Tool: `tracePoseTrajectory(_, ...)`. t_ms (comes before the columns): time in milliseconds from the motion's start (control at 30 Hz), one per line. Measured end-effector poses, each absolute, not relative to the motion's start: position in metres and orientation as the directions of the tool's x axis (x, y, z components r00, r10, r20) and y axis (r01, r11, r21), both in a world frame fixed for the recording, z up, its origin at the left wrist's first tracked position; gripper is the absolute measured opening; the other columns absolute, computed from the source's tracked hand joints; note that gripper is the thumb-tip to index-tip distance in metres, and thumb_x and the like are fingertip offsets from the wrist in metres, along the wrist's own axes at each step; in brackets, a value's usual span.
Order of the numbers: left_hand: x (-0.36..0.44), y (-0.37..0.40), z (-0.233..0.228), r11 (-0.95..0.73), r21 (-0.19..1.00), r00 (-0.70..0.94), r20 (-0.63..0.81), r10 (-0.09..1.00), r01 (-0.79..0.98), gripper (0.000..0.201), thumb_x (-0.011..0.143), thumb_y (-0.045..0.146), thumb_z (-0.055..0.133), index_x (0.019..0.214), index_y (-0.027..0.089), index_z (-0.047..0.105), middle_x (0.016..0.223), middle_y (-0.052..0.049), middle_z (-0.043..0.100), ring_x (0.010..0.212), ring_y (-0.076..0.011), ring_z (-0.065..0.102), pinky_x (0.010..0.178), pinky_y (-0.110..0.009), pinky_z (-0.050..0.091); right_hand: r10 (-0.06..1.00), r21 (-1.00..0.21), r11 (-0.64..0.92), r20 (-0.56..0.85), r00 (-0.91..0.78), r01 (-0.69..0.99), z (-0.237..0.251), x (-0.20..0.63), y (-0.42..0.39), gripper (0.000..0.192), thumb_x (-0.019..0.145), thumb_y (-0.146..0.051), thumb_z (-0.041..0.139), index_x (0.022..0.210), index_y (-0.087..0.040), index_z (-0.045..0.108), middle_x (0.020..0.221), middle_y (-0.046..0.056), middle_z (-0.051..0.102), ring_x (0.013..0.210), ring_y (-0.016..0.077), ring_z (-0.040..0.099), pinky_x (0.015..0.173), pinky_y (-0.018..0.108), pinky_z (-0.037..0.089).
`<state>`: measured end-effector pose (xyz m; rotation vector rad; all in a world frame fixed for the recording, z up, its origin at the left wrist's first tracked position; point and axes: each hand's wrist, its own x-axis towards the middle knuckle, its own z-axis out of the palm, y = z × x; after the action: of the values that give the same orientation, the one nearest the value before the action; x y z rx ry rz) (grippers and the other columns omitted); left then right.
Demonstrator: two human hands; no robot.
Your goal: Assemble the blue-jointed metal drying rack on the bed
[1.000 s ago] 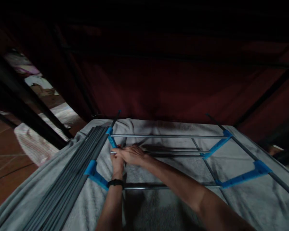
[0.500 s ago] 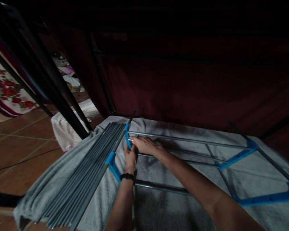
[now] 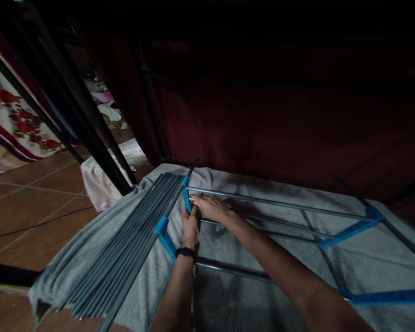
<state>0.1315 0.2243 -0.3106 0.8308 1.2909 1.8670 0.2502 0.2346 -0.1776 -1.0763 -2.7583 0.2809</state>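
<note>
While left hand [image 3: 190, 226] touches bracket [image 3: 186, 197], right hand [image 3: 210, 207] grips rod [image 3: 191, 199] palm-down

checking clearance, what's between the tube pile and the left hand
In the head view, a grey side rail, its near blue bracket and grey blanket lie between the tube pile and left hand.

Single head-worn view. Lens faces forward and down, looking along the forearms [image 3: 283, 258], which enter at bottom edge. Left hand [image 3: 189, 226] and right hand [image 3: 210, 208] fairly near, just below mid-frame. Grey blanket [image 3: 228, 299] spans the lower field, dark red cloth [image 3: 280, 133] the upper; tiled floor [image 3: 27, 207] at left.
</note>
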Motion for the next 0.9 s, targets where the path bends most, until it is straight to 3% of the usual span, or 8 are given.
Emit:
tracePoseTrajectory(300,0.131,0.221,-0.304,-0.226,0.969,-0.554,0.132,0.822,-0.103,0.032,0.075,0.044,0.068,0.091,0.016,0.064,0.084,-0.002,0.065,0.078,-0.0166,0.059,0.077,-0.029,0.048,0.736,-0.224,0.666,0.04,-0.676,0.712,-0.177,0.249,0.228,0.044,0.104,-0.038,0.021,0.141,-0.031,0.044,0.114,0.006,0.071,0.097,0.0215,0.068,0.085,0.034,0.048)
tracePoseTrajectory(667,0.13,0.222,-0.309,-0.229,0.972,-0.547,0.215,0.809,0.045,0.032,0.081,0.045,0.061,0.099,0.018,0.06,0.087,-0.004,0.064,0.081,-0.0186,0.06,0.08,-0.033,0.051,0.729,-0.229,0.681,0.124,-0.673,0.695,-0.183,0.248,0.23,0.039,0.104,-0.038,0.026,0.133,-0.031,0.052,0.108,0.003,0.072,0.093,0.0202,0.066,0.08,0.032,0.048)
tracePoseTrajectory(767,0.13,0.224,-0.308,-0.225,0.971,-0.537,0.233,0.81,0.082,0.029,0.082,0.042,0.059,0.1,0.019,0.058,0.09,-0.005,0.064,0.084,-0.0195,0.06,0.084,-0.035,0.051,0.735,-0.179,0.678,0.195,-0.65,0.713,-0.188,0.257,0.225,0.04,0.102,-0.036,0.037,0.14,-0.031,0.047,0.112,0.006,0.069,0.098,0.0214,0.063,0.087,0.036,0.047)
tracePoseTrajectory(900,0.122,0.228,-0.309,-0.199,0.957,-0.532,0.283,0.798,0.211,0.025,0.081,0.036,0.058,0.1,0.02,0.057,0.091,-0.005,0.061,0.086,-0.0215,0.058,0.09,-0.041,0.049,0.717,-0.144,0.673,0.368,-0.592,0.725,-0.202,0.298,0.199,0.047,0.099,-0.018,0.041,0.145,-0.027,0.042,0.125,0.008,0.062,0.112,0.0209,0.055,0.099,0.038,0.043)
